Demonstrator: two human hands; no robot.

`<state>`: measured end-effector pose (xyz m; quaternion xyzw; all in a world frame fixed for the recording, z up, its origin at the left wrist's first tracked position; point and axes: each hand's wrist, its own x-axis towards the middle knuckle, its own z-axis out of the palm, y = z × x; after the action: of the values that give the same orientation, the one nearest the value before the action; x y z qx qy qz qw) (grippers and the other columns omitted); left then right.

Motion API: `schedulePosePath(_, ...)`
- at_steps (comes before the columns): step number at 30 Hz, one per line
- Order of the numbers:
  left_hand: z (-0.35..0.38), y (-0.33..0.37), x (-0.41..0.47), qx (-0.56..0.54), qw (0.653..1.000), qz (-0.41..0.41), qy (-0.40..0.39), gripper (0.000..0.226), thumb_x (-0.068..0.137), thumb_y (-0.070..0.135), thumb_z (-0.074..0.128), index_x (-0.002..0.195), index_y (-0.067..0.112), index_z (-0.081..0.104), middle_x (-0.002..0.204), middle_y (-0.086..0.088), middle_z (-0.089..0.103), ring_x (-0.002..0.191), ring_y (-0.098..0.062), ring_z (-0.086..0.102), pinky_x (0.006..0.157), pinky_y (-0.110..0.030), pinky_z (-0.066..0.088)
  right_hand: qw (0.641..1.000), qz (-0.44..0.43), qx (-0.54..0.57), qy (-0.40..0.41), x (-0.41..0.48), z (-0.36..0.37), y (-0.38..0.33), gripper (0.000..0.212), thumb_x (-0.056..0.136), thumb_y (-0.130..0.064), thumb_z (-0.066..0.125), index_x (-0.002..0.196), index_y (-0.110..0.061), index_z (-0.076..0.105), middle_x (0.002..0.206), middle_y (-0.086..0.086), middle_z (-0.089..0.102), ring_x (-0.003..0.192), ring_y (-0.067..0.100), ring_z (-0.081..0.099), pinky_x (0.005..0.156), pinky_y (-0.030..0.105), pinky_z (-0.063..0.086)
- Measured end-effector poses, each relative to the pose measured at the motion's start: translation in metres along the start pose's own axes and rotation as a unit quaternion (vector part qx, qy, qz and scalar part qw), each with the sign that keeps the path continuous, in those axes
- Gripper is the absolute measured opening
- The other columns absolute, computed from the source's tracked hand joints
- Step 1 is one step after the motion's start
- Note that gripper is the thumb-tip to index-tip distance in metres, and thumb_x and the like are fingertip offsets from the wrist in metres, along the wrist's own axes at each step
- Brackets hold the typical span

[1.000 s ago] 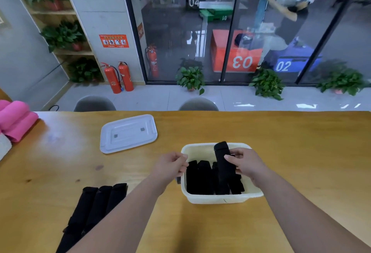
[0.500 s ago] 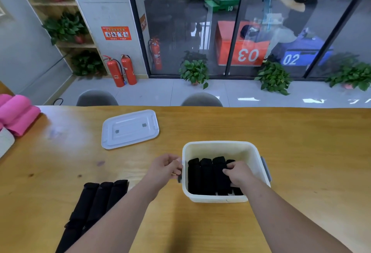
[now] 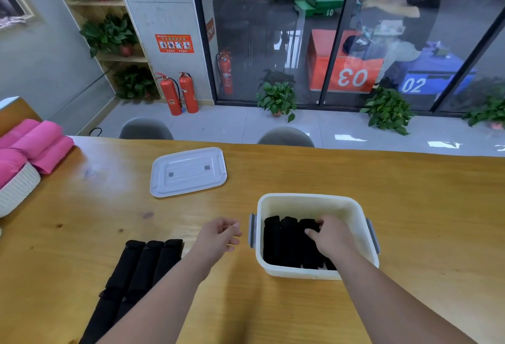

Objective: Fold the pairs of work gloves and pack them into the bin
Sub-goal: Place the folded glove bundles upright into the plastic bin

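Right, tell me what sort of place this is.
Probably an office or workshop meeting room, not a home: a long wooden table, a glass wall looking onto numbered stations, and fire extinguishers standing by the wall.

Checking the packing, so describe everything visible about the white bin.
The bin is a white, plastic-looking rectangular tub with rounded corners and a grey handle on either side. It stands upright, lidless, on the wooden table. Black folded gloves sit side by side in its near half. The right hand reaches inside and grips one of them.
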<state>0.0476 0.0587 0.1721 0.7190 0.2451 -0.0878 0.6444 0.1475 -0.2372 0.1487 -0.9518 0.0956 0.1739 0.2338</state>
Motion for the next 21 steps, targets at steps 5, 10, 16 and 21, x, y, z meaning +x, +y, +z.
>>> schedulePosePath(5, -0.017, -0.019, -0.006, 0.014, 1.000, -0.017, 0.023, 0.016, 0.103, 0.031, 0.067, 0.114, 0.022, 0.074, 0.098, 0.000, 0.079, 0.088, -0.018, 0.074, 0.084, -0.038, 0.063, 0.989, -0.109, 0.097, 0.013, -0.011, -0.006, -0.038, 0.047, 0.090, -0.049, 0.078, 0.132, -0.032, 0.065, 0.119, -0.014, 0.069, 0.104, 0.009, 0.066, 0.084, 0.029, 0.053)
schedulePosePath(10, -0.044, -0.040, -0.019, 0.063, 0.996, -0.028, 0.052, 0.013, 0.103, 0.032, 0.064, 0.111, 0.026, 0.072, 0.102, 0.001, 0.078, 0.093, -0.018, 0.074, 0.085, -0.038, 0.062, 0.963, -0.185, 0.194, -0.031, -0.036, 0.001, -0.095, 0.034, 0.090, -0.043, 0.082, 0.121, -0.041, 0.068, 0.112, -0.020, 0.069, 0.096, 0.001, 0.066, 0.072, 0.019, 0.046)
schedulePosePath(16, -0.077, -0.066, -0.032, 0.189, 0.977, -0.013, 0.096, 0.019, 0.103, 0.038, 0.064, 0.121, 0.030, 0.068, 0.117, 0.014, 0.069, 0.112, -0.007, 0.064, 0.084, -0.021, 0.048, 0.943, -0.254, 0.199, -0.082, -0.061, 0.032, -0.144, 0.037, 0.089, -0.039, 0.084, 0.124, -0.036, 0.071, 0.109, -0.018, 0.069, 0.089, 0.002, 0.068, 0.074, 0.021, 0.053)
schedulePosePath(21, -0.103, -0.083, -0.035, 0.235, 0.964, -0.027, 0.125, 0.043, 0.102, 0.038, 0.065, 0.143, 0.023, 0.061, 0.138, 0.006, 0.064, 0.126, -0.014, 0.059, 0.102, -0.028, 0.047, 0.938, -0.282, 0.158, -0.125, -0.076, 0.062, -0.165, 0.040, 0.090, -0.037, 0.083, 0.127, -0.036, 0.068, 0.113, -0.016, 0.067, 0.092, 0.001, 0.066, 0.073, 0.023, 0.053)
